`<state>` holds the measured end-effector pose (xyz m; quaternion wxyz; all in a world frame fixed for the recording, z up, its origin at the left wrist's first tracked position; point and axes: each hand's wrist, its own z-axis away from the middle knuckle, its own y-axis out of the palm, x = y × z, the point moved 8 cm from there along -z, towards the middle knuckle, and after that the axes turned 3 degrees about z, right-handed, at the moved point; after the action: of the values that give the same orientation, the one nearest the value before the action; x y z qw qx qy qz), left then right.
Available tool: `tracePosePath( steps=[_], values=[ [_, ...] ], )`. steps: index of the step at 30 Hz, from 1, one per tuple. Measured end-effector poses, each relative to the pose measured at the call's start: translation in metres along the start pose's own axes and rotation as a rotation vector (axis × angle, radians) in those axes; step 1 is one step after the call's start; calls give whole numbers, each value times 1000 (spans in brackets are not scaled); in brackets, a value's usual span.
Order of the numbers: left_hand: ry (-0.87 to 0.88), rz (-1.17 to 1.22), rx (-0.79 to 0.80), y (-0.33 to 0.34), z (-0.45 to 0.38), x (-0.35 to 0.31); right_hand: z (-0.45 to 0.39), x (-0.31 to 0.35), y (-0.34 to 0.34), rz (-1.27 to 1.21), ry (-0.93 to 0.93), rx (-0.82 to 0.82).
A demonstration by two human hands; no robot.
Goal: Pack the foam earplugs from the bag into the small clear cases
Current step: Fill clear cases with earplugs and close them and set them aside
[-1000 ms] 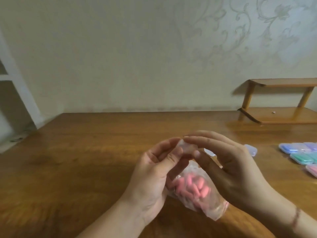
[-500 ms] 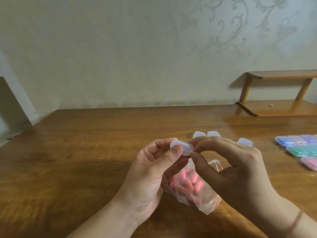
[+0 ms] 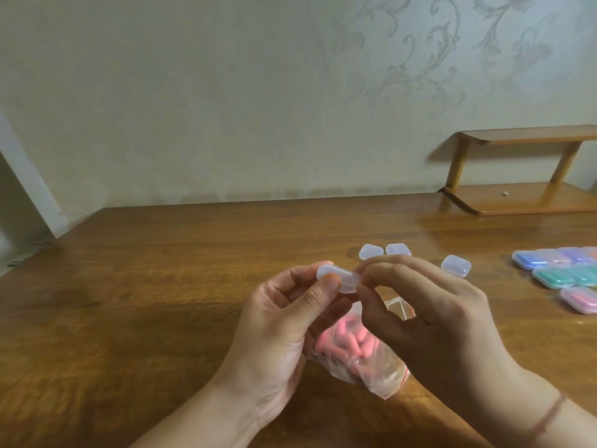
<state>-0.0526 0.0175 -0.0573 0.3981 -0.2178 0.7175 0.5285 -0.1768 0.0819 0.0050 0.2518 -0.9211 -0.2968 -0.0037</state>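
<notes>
My left hand (image 3: 277, 331) pinches a small clear plastic case (image 3: 339, 279) between thumb and fingers above the wooden table (image 3: 145, 302); my right hand's (image 3: 429, 321) fingertips grip its other end. Clear plastic bag of pink foam earplugs (image 3: 352, 350) lies beneath both hands.

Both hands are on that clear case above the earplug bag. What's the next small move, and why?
Probably pry the lid open. The left hand pinches the small clear case, which looks closed, and the right hand has its fingertips at the case's right edge. The pink foam earplugs are all in the bag below, so nothing can go in until the case opens.
</notes>
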Motion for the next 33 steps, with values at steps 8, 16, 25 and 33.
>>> tracePosePath(
  steps=[8, 16, 25, 33],
  values=[
    [201, -350, -73, -2, 2, -12, 1, -6, 17, 53, 70, 194],
    [-61, 19, 39, 6, 2, 1, -2, -14, 3, -103, 142, -2],
    [-82, 95, 126, 8, 0, 4, -2, -4, -1, -198, 93, 36],
    [-38, 67, 126, 3, -4, 5, -3, 2, -5, -22, 14, -5]
  ],
)
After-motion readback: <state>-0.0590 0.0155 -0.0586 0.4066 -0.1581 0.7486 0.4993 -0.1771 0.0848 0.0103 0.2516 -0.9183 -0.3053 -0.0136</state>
